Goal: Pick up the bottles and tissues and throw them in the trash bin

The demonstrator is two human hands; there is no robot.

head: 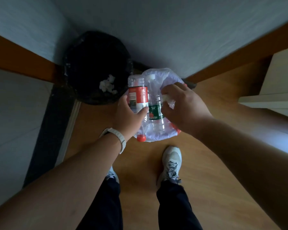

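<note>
Red-labelled bottle (138, 97) of clear plastic is gripped round its middle by the left hand (129, 114), thumb and fingers curled. Beside it a green-labelled bottle (155, 112) is seen against a translucent bag (165, 75). What supports these two is hidden behind the right hand (181, 105), whose fingers are curled on a white tissue (168, 98). All are held just beside the black-lined trash bin (93, 60), where crumpled tissue (107, 85) lies; deeper contents are lost in darkness.

Head-worn wide-angle view, steeply downward, close above left hand (129, 114), right hand (183, 107), floor (140, 163)
</note>
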